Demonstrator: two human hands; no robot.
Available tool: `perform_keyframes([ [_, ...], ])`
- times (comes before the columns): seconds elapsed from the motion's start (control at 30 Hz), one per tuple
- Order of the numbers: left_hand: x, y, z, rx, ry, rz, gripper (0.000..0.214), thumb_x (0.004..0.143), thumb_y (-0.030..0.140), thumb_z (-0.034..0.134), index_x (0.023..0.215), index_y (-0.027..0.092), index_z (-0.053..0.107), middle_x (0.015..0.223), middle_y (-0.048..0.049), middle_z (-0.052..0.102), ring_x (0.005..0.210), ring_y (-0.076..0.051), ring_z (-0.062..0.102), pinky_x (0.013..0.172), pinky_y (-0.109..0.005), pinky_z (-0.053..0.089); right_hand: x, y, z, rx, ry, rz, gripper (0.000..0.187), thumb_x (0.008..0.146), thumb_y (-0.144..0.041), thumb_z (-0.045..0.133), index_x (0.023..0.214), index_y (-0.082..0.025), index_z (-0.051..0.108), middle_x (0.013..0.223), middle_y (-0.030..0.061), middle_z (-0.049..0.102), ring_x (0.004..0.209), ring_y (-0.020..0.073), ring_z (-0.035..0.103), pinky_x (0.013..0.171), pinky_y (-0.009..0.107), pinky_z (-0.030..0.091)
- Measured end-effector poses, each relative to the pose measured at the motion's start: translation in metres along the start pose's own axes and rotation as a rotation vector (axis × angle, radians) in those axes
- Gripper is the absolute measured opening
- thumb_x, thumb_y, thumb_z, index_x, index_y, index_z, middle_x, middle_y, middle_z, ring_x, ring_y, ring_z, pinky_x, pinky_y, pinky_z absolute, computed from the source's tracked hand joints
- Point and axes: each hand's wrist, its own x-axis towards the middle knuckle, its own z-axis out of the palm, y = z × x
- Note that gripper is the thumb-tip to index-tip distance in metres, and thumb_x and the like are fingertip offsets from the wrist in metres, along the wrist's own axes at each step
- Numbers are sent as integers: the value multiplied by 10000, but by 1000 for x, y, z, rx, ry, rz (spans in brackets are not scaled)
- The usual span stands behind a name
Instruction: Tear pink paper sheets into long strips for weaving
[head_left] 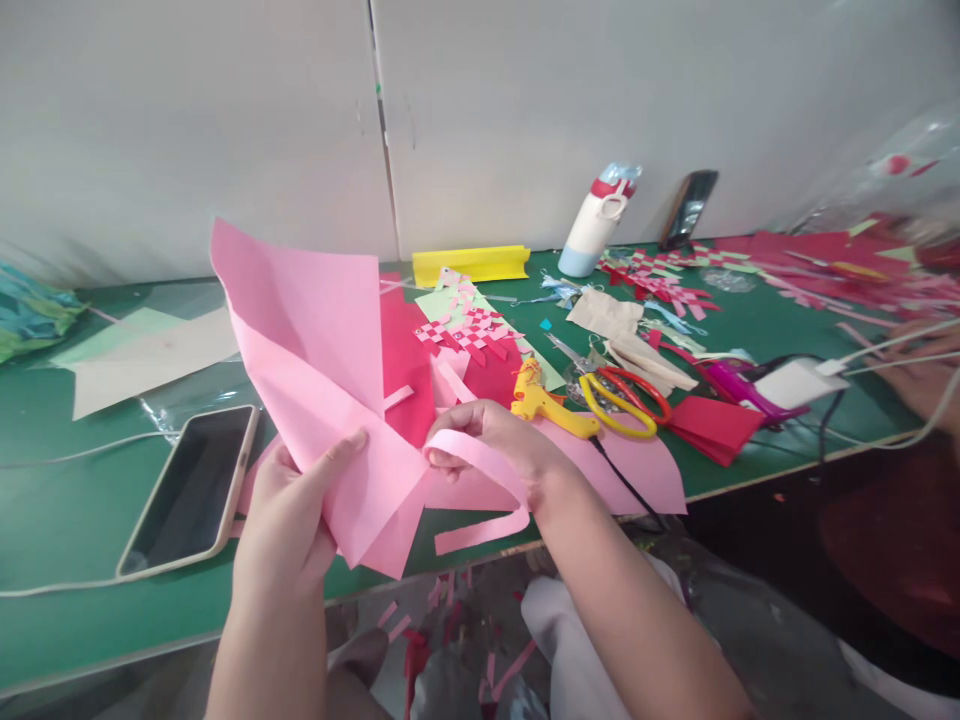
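Observation:
My left hand [304, 510] grips a folded sheet of pink paper [315, 350], thumb on top, and holds it up above the table's front edge. A curling pink paper strip [491, 465] runs from the fingers of my right hand [480, 440], which are closed at the sheet's right corner. Whether the strip is still joined to the sheet I cannot tell. Beyond my hands lie red paper [401, 345] and woven pink-and-red paper fish [476, 335]. A yellow glue gun [551, 405] rests just right of my right hand, with yellow-and-red-handled scissors [619, 395] beside it.
A phone [191, 490] with a cable lies at left. A white bottle [600, 220], a second phone [688, 210] and folded yellow paper [471, 265] stand at the back. A white charger [799, 385] with cables sits at right, near another person's hand [919, 375]. Paper scraps litter the floor.

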Motion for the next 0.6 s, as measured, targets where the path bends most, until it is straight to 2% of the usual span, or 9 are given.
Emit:
perform_keyframes([
  [0.37,4,0,-5,-1,38,-13,352,543,140,814,867,148,677,887,-78,728,705,-210,688,628,-284,598,-3,-2,-2,54,-20,-14,146,636,-220,781,704,-154,670,643,-21,630,555,67,556,569,210,478],
  [0.6,4,2,-6,34,56,-16,359,524,150,826,854,148,684,859,-86,724,692,-218,686,617,-305,595,-6,-11,-3,7,86,-22,158,670,-263,764,685,-146,659,647,-14,594,567,73,541,574,216,475],
])
